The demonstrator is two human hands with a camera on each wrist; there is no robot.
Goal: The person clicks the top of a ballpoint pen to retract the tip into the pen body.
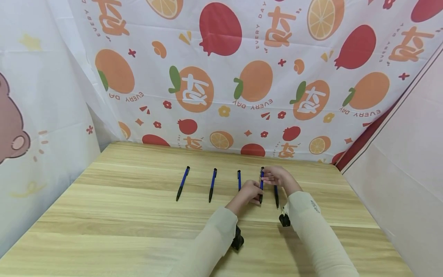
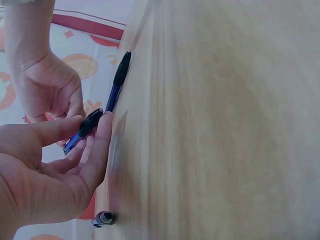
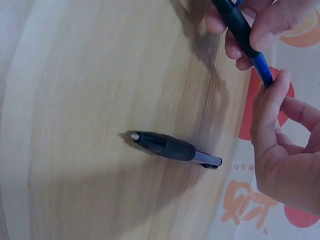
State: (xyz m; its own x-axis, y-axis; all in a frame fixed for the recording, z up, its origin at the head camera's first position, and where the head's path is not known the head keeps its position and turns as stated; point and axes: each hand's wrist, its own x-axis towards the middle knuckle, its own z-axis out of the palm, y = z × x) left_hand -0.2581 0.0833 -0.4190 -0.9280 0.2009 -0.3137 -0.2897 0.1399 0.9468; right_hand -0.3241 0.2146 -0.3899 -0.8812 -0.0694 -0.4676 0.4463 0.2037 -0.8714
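Observation:
Both hands hold one blue pen with a black grip (image 1: 261, 186), raised a little over the table. My left hand (image 1: 250, 191) pinches its black grip end between thumb and fingers, as the left wrist view also shows (image 2: 55, 175). Fingers of my right hand (image 1: 279, 177) pinch the clip end, seen at the blue barrel in the right wrist view (image 3: 287, 145). Beside the right hand lies another blue pen (image 1: 276, 197), its top hidden behind that hand. Left of the hands lies a third pen (image 1: 239, 180), its lower part covered by the left hand.
Two more blue pens (image 1: 182, 184) (image 1: 212, 185) lie farther left, roughly parallel, tips toward the near edge. The wooden table (image 1: 114, 215) meets a fruit-print curtain (image 1: 221, 77) at the back. A black wrist camera (image 1: 237, 239) sits under the left sleeve.

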